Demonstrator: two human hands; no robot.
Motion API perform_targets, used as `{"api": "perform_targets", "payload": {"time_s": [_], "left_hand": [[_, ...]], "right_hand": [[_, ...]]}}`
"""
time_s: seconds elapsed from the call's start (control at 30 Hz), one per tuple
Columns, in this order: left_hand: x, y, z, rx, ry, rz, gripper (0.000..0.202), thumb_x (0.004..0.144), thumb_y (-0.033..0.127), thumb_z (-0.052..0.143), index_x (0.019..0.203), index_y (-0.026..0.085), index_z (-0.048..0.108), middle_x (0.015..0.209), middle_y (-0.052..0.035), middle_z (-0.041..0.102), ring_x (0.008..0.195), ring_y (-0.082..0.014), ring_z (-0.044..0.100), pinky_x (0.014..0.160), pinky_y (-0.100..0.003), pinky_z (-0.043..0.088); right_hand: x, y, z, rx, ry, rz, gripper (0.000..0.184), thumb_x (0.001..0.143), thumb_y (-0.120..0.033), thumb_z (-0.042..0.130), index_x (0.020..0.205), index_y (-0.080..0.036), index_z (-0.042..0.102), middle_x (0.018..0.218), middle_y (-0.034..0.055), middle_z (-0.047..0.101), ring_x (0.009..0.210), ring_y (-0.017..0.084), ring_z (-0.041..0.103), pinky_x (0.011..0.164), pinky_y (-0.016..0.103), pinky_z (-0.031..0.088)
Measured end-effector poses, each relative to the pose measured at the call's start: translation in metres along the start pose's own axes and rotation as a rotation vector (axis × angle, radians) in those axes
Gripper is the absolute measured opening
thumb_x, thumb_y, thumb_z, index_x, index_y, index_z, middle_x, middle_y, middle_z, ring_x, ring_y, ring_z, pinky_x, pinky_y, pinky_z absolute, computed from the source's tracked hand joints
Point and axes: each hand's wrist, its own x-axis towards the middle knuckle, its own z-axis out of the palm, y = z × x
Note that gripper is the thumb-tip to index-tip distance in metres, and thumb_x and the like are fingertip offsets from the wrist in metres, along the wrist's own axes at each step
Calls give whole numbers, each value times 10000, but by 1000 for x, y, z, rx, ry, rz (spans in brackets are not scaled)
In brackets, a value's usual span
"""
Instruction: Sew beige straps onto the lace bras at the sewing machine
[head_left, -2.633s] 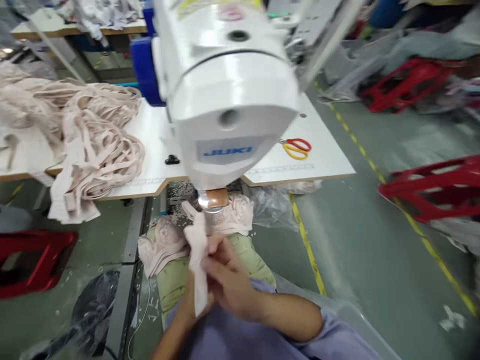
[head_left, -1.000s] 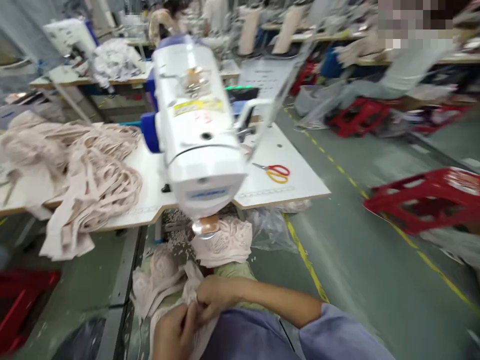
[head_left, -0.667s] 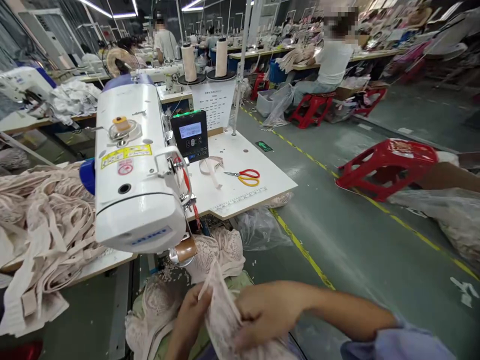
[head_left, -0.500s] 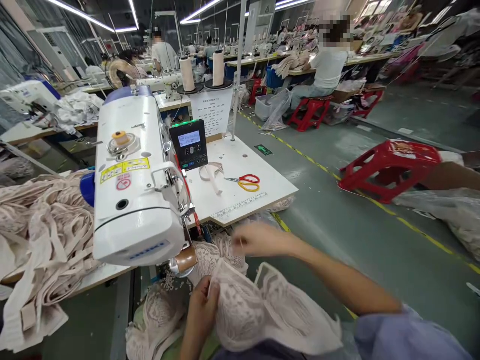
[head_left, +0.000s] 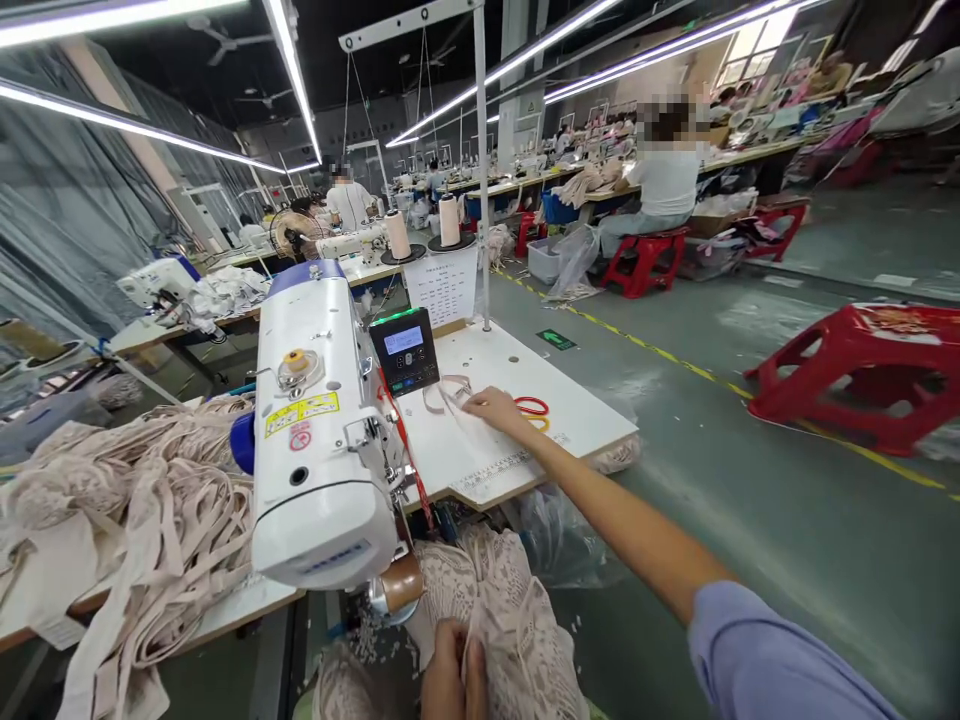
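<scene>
My left hand is closed on a beige lace bra, with thumb and fingers pinching its edge low in the view. The bra hangs in front of the sewing machine's arm end. My right hand reaches over the white machine table, its fingertips pinched at a narrow beige strap lying there. Scissors with red and yellow handles lie beside that hand, which hides their blades. Another lace piece shows at the bottom edge.
A heap of beige straps and lace covers the left table. A control panel, a printed sheet and thread cones stand behind. On the right floor is a red stool; a seated person is farther back.
My right hand has gone from above the bra forward to the strap on the table. My left hand and the bra have shifted, and the head view has tilted up.
</scene>
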Motion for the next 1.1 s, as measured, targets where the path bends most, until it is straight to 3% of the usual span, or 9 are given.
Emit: {"api": "perform_targets", "payload": {"time_s": [0.1, 0.17, 0.33, 0.4, 0.47, 0.7, 0.8, 0.93, 1.1], "left_hand": [[1, 26, -4, -62, 31, 150, 387, 964, 451, 367, 1191, 223, 582, 839, -84, 682, 765, -234, 653, 726, -325, 477], [0, 45, -13, -101, 13, 294, 318, 965, 353, 384, 1094, 229, 647, 1009, -111, 709, 942, -234, 666, 835, -324, 488], [-6, 71, -45, -160, 37, 369, 278, 909, 309, 538, 1141, 199, 644, 1053, -102, 712, 977, -233, 657, 868, -327, 498], [-10, 74, -53, -173, -43, 350, 260, 899, 339, 572, 1092, 197, 673, 987, -84, 714, 902, -221, 653, 818, -310, 495], [-13, 76, -56, -162, -124, 304, 242, 939, 340, 515, 941, 194, 708, 821, -51, 688, 752, -180, 618, 720, -277, 466], [-6, 85, -57, -315, -129, 145, 417, 931, 386, 530, 570, 179, 546, 513, 31, 467, 496, -100, 414, 496, -235, 320], [0, 79, -71, -109, 26, 286, 220, 937, 294, 521, 825, 189, 679, 730, -18, 675, 657, -137, 600, 625, -230, 448], [7, 59, -90, 391, 284, 431, 295, 958, 248, 447, 1152, 207, 666, 908, -66, 744, 791, -177, 685, 657, -232, 484], [8, 48, -103, 487, 238, 271, 293, 956, 310, 474, 1105, 238, 715, 947, -60, 766, 829, -193, 715, 715, -239, 525]], "right_hand": [[-27, -2, -12, 327, -17, -82, 418, 956, -547, 418, 859, -173, 577, 711, -2, 566, 548, 102, 489, 479, 222, 444], [-59, -8, -6, 504, -57, -112, 441, 929, -610, 386, 799, -210, 518, 625, -35, 472, 460, 88, 361, 378, 196, 329], [-165, -37, 32, 920, -374, 64, 335, 799, -486, 699, 854, -207, 522, 664, -46, 519, 457, 53, 409, 412, 175, 356], [-196, -47, 46, 960, -554, 150, 319, 770, -424, 756, 862, -189, 561, 700, -31, 561, 503, 64, 481, 459, 188, 401], [-212, -51, 58, 947, -610, 192, 314, 769, -418, 764, 863, -177, 587, 702, -29, 561, 531, 69, 491, 484, 195, 410], [-193, -44, 75, 977, -406, 278, 295, 821, -456, 707, 901, -178, 644, 528, -56, 524, 463, 82, 478, 461, 206, 398], [-172, -45, 80, 942, -330, 255, 309, 792, -468, 727, 792, -175, 632, 513, -44, 567, 437, 80, 498, 453, 204, 409], [-145, -50, 90, 850, -465, 220, 302, 742, -451, 754, 786, -180, 628, 562, -19, 629, 508, 117, 590, 496, 222, 462], [-129, -64, 94, 590, -416, 23, 212, 750, -396, 718, 790, -209, 626, 639, -9, 634, 648, 171, 611, 631, 304, 524]]}}
